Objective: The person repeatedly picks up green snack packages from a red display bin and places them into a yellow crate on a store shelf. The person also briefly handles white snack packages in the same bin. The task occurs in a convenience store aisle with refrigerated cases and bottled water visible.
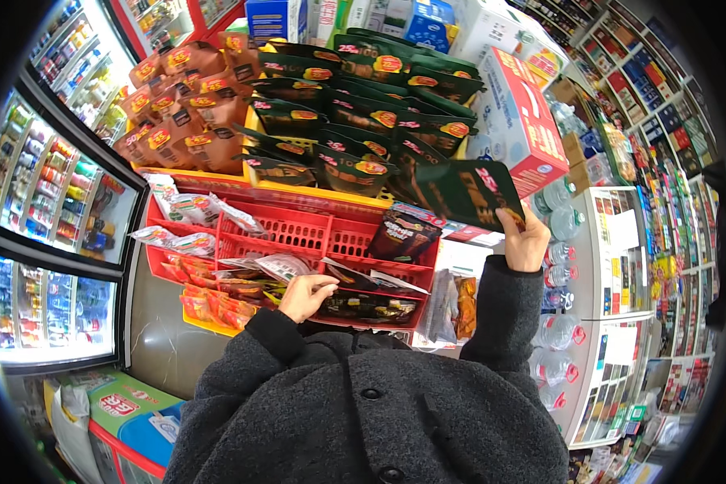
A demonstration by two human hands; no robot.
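My right hand grips the lower right corner of a dark green snack pouch, tilted in front of the display at the right. My left hand is over the front of a red plastic basket rack, with thumb and fingers close together beside a white packet. Whether it pinches anything cannot be made out. Behind the rack, rows of similar dark green pouches stand in a yellow bin. A black pouch stands in the rack's right compartment.
Brown pouches fill the bin's left side. Orange packets lie at the rack's front left. A red and white carton stands at the right, near large water bottles and a glass counter. Lit drink coolers line the left.
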